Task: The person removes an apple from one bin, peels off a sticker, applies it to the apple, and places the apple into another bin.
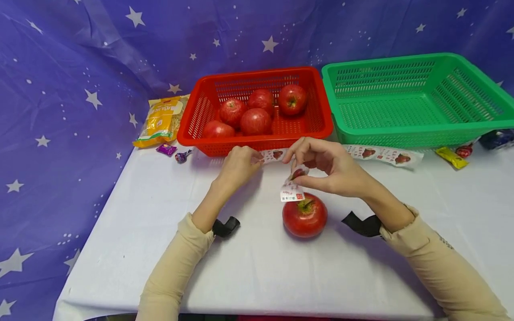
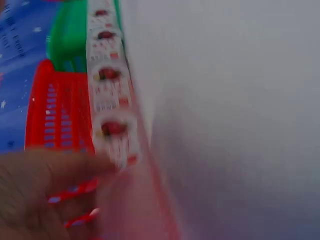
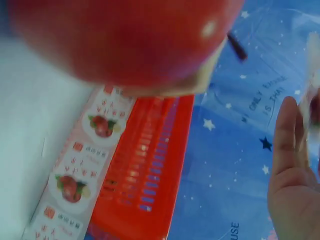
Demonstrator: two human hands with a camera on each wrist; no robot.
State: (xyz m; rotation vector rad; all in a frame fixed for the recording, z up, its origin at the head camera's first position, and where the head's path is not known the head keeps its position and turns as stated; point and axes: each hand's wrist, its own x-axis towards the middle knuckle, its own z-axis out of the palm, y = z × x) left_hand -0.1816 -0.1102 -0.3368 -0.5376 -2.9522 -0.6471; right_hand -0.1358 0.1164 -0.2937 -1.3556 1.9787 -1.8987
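In the head view a red apple (image 1: 305, 216) sits on the white tablecloth, stem up. Just above it, my right hand (image 1: 331, 171) pinches a detached apple label sticker (image 1: 292, 191) between thumb and fingers; its lower edge overlaps the apple from this angle, and contact cannot be made out. To the left, my left hand (image 1: 239, 166) holds the near end of a strip of label stickers (image 1: 377, 154), its fingers curled. The left wrist view shows that strip (image 2: 112, 90) running away from the fingertips, somewhat blurred. An apple (image 3: 135, 37) fills the upper right wrist view.
Behind the hands stands a red basket (image 1: 261, 141) holding several apples (image 1: 256, 121). A green basket (image 1: 417, 133) adjoins it on the right. A yellow snack bag (image 1: 160, 122) and small candies (image 1: 166, 149) lie left, with a yellow candy (image 1: 452, 158) right.
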